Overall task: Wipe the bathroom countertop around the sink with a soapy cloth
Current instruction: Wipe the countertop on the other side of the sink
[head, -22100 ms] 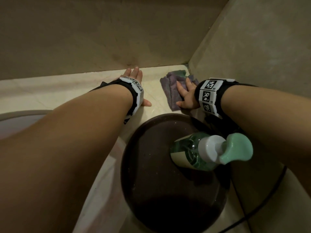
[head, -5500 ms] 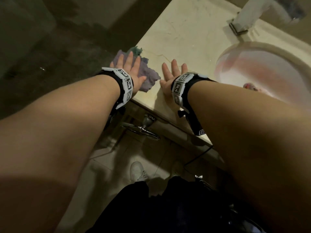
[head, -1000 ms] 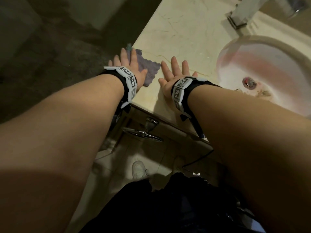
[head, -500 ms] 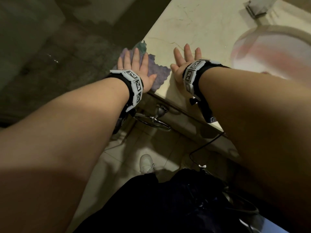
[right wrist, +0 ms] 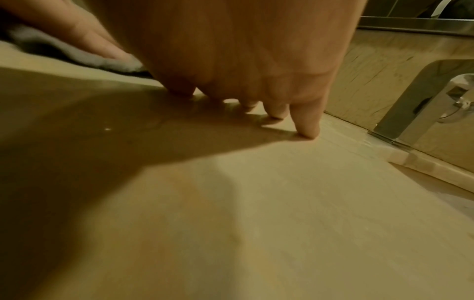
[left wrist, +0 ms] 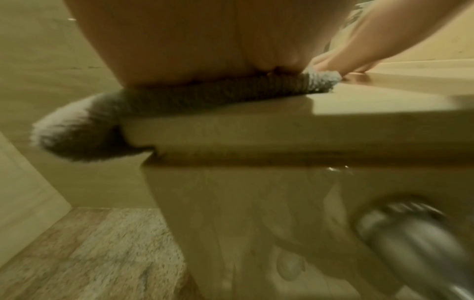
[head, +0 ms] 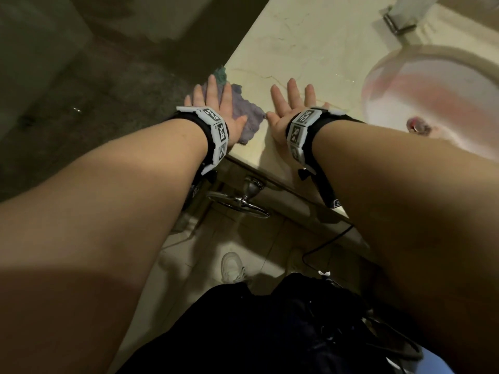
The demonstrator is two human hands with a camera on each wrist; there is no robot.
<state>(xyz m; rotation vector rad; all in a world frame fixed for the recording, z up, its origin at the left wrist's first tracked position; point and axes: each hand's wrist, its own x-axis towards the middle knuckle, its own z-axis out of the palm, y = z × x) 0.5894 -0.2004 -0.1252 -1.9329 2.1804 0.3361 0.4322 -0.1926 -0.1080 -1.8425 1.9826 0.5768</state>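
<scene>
Pressing cloth (head: 244, 114) flat under left hand (head: 216, 107) at near left corner of countertop (head: 305, 55); fingers straight, held close together on top of cloth. 1 flap of cloth hangs over counter edge, seen from left wrist view. Right hand (head: 290, 109) just beside cloth's right edge, palm down on bare counter, fingers straight and slightly spread, holding nothing. Sink (head: 442, 85) lies well off to right, past right hand. Judgement: unwiped counter runs away from fingertips toward faucet (head: 405, 14); left hand best placed to push cloth that way.
</scene>
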